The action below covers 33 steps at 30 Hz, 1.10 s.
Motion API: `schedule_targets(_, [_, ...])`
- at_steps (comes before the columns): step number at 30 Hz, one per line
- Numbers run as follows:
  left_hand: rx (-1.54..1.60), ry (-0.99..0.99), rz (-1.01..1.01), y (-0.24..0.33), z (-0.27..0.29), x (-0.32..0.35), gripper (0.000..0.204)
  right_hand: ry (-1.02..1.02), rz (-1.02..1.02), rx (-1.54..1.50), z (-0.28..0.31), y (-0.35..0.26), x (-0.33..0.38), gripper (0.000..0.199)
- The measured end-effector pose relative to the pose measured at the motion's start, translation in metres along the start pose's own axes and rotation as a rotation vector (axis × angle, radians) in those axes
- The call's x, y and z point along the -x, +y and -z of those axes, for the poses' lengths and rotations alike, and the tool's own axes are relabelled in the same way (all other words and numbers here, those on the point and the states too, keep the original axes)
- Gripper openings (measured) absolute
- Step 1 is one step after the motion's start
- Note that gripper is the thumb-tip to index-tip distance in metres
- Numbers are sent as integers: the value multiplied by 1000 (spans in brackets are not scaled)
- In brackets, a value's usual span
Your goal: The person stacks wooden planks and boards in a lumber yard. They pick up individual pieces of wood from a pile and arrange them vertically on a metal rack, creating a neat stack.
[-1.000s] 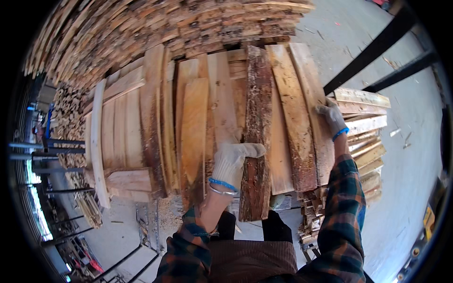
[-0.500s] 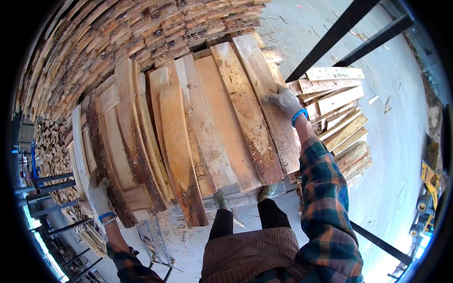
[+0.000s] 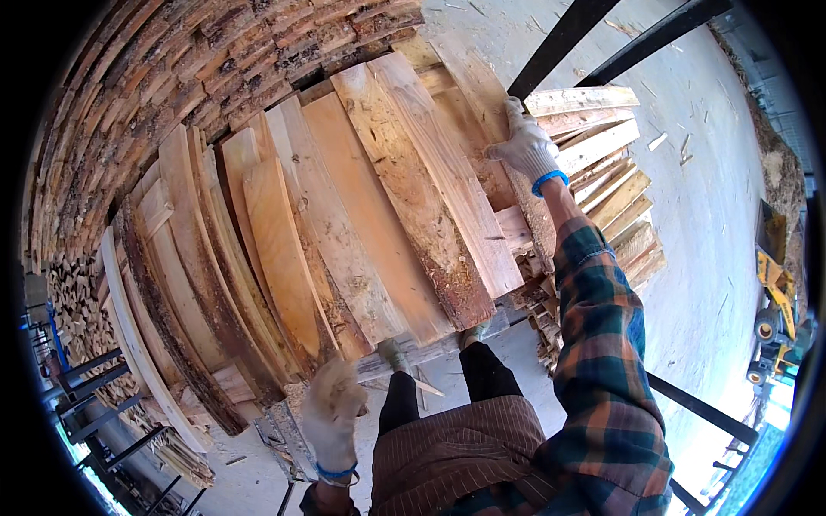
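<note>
My right hand, in a white knit glove with a blue cuff, grips a long rough board near the right side of the pile. That board leans away from its neighbour, a pale board, and a lower layer of wood shows in the gap. My left hand, gloved the same way, hangs close to the near ends of the boards; motion blurs its fingers, and I see nothing in it. Beside it lies a yellowish board with a dark bark end. A bark-edged board rests farther left.
A tall wall of stacked boards rises behind the pile. Black metal posts stand at the upper right, beside a stack of split pieces. A yellow wheeled machine is on the far right. Wood scraps litter the grey floor.
My left hand has left the bark-edged board and moved right, toward my body. My right hand has drawn the rightmost board away to the right, opening a gap beside it.
</note>
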<state>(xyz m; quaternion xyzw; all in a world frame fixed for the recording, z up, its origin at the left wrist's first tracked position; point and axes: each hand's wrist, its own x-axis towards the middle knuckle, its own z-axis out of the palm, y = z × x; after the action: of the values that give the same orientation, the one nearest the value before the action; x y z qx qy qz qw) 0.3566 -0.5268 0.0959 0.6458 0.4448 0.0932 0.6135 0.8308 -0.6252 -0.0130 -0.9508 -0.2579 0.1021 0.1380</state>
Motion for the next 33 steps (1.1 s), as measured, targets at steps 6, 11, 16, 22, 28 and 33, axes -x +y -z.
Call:
schedule_targets(6, [-60, -238, 72, -18, -106, -55, 55, -32, 87, -196, -38, -2, 8, 69])
schedule_targets(11, [440, -181, 349, -45, -131, -30, 49, 69, 109, 87, -7, -34, 54, 63])
schedule_targets(16, [803, -406, 716, -76, -166, -7, 42, -63, 336, 210, -48, -114, 134, 82])
schedule_targets(22, [1198, -380, 493, -114, -214, -24, 50, -446, 62, -357, 3, -100, 111, 96])
schedule_targets(28, [1329, -284, 587, -103, -235, -44, 47, -212, 129, -406, 41, -5, 113, 101])
schedule_targets(33, [1293, -157, 511, -121, -252, -50, 44, -245, -86, -8, 21, -14, 96, 107])
